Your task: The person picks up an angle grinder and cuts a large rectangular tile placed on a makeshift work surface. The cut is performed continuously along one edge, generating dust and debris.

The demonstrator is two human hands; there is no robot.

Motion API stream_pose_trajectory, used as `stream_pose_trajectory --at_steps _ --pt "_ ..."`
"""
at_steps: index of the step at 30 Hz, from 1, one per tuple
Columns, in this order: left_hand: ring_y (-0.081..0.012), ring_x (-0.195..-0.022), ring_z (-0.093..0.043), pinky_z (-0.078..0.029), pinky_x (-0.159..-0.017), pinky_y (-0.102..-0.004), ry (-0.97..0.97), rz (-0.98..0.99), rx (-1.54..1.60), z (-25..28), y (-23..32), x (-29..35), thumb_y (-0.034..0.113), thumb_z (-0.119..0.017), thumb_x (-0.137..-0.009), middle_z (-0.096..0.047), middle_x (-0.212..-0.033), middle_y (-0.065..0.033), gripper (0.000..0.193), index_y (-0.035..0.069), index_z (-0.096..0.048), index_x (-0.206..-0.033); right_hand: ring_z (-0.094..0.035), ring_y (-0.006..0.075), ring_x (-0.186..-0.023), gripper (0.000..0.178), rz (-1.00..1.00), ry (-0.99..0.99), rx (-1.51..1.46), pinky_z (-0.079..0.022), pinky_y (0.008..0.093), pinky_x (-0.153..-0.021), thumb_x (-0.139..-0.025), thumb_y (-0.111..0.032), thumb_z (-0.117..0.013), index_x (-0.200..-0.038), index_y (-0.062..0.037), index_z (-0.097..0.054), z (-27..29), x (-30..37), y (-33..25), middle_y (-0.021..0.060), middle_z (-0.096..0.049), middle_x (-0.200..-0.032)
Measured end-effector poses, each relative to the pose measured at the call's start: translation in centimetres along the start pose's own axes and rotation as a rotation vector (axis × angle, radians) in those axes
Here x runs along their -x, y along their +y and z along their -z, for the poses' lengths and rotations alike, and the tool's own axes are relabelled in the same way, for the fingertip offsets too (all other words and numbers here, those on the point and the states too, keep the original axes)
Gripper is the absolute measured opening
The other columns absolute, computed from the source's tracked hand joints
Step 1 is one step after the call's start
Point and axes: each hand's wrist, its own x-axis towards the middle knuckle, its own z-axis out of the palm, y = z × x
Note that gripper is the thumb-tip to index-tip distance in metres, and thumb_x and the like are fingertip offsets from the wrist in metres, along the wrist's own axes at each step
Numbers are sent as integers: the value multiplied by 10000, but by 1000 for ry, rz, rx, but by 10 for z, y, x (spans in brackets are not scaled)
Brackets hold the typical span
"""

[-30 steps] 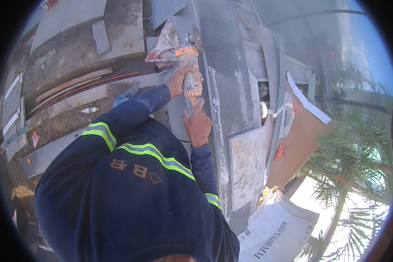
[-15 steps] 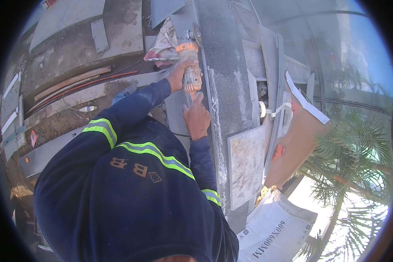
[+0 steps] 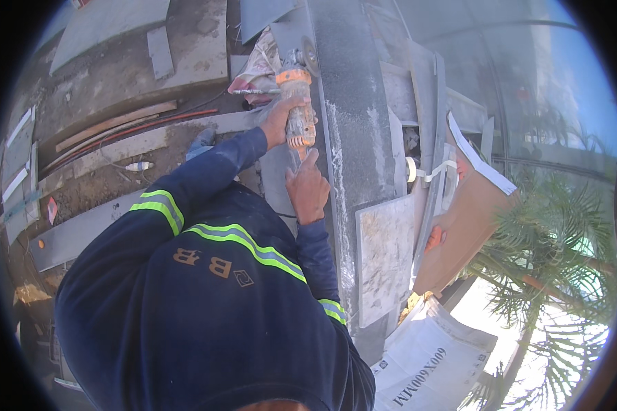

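A dusty orange-and-grey angle grinder [image 3: 298, 103] points away from me, its round disc [image 3: 310, 56] at the far end beside a long dark grey stone slab [image 3: 353, 103]. Around the middle of its body my left hand [image 3: 278, 122] is closed. My right hand [image 3: 309, 190] grips the narrow rear end of the grinder, with the index finger stretched along it. A white dusty line runs along the slab's left edge, next to my right forearm. Whether the disc touches the slab I cannot tell.
A square, stained tile [image 3: 385, 262] lies on the slab near me. To the right are a cardboard sheet [image 3: 467, 222], a white carton [image 3: 435, 356] and a palm [image 3: 548, 240]. Wooden strips [image 3: 116, 127], a cable plug [image 3: 139, 166] and a crumpled sack [image 3: 262, 61] lie left.
The grinder's head has turned slightly, so more of the disc's face shows. Both hands keep their hold in nearly the same place.
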Motion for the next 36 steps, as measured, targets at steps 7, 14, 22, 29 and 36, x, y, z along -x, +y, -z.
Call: stream_pose_trajectory --at_steps 7,14,22,29,36 --pt "-285 -848 -697 -608 -720 -457 12 8 -6 -1 -1 1 248 -717 -867 -655 -948 -140 358 48 -546 -1110 -707 415 -763 744 3 5 4 -562 479 -652 -826 -279 -757 -1364 61 -370 -2 2 2 249 -706 -859" --pt "-290 -848 -701 -609 -714 -459 16 10 -17 3 1 -7 245 -710 -867 -658 -942 -146 342 46 -556 -1097 -702 420 -753 739 14 25 -9 -560 479 -645 -821 -282 -756 -1355 56 -373 -1 -6 1 245 -705 -848" --pt "-282 -814 -712 -611 -674 -455 41 21 -1 9 4 -24 239 -742 -834 -654 -878 -123 324 75 -570 -1055 -705 410 -740 744 19 40 1 -565 472 -643 -816 -284 -761 -1352 59 -374 -6 -17 2 231 -708 -835" --pt "-290 -812 -713 -612 -676 -457 5 27 8 8 4 -24 240 -749 -833 -660 -886 -132 321 73 -581 -1050 -712 407 -765 764 -27 -6 2 -571 470 -664 -818 -318 -762 -1359 59 -376 -5 -18 -2 243 -707 -832" --pt "-294 -798 -714 -610 -671 -464 52 33 26 0 1 -7 232 -759 -820 -658 -891 -139 339 60 -590 -1057 -684 485 -867 791 -46 -140 -199 -535 531 -761 -843 -388 -731 -1354 90 -361 4 -8 9 312 -693 -889"
